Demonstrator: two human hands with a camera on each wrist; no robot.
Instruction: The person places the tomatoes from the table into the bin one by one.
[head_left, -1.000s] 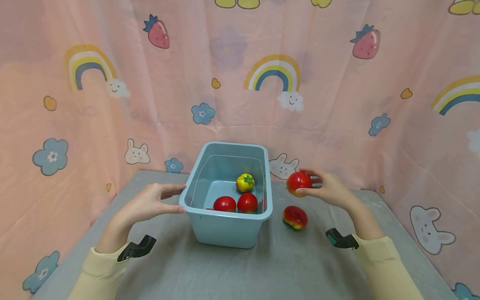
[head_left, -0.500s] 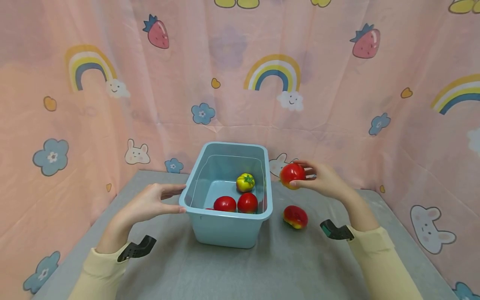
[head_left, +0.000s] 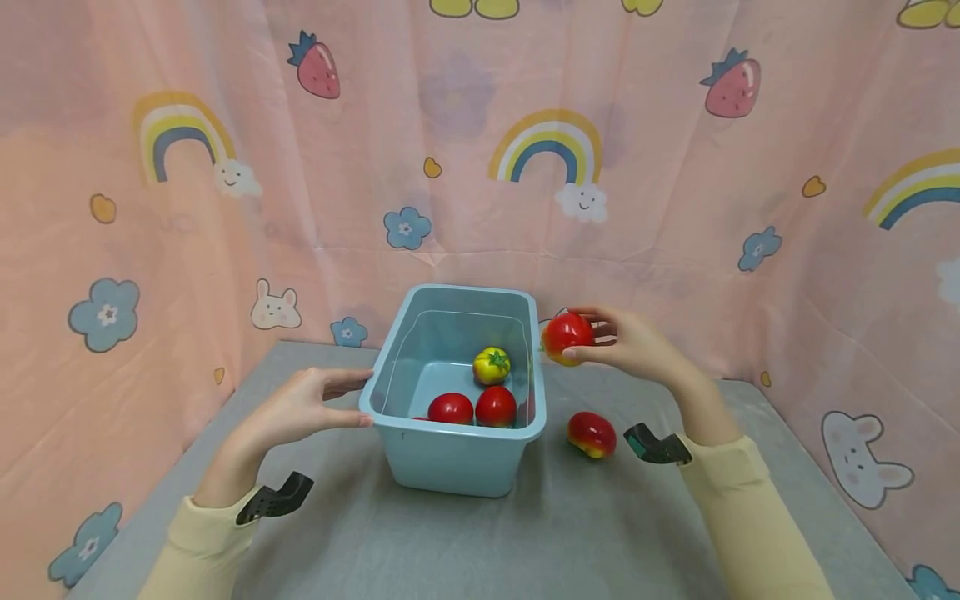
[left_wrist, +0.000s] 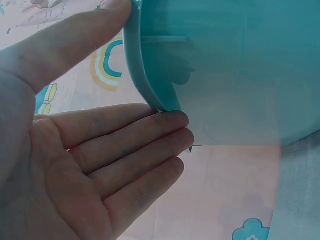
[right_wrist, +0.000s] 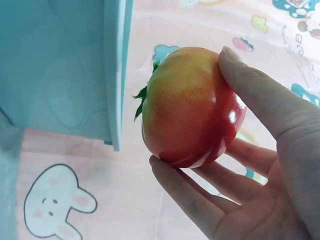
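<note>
My right hand (head_left: 637, 346) pinches a red and yellow tomato (head_left: 567, 337) between thumb and fingers, just right of the blue bin's rim. In the right wrist view the tomato (right_wrist: 192, 110) shows green leaves facing the bin wall (right_wrist: 65, 75). My left hand (head_left: 296, 408) touches the left rim of the blue bin (head_left: 453, 458); its fingers (left_wrist: 145, 135) are fairly straight, with the thumb at the rim. Inside the bin lie a yellow-green tomato (head_left: 491, 366), two red ones, and a partly hidden red piece at the near wall.
A red and yellow tomato-like fruit (head_left: 592, 434) lies on the grey table (head_left: 585, 533), right of the bin. A pink patterned curtain (head_left: 450, 125) hangs behind and along both sides.
My right hand has moved left and upward with the tomato, from above the loose fruit to beside the bin's right rim. The left hand and the bin have stayed put.
</note>
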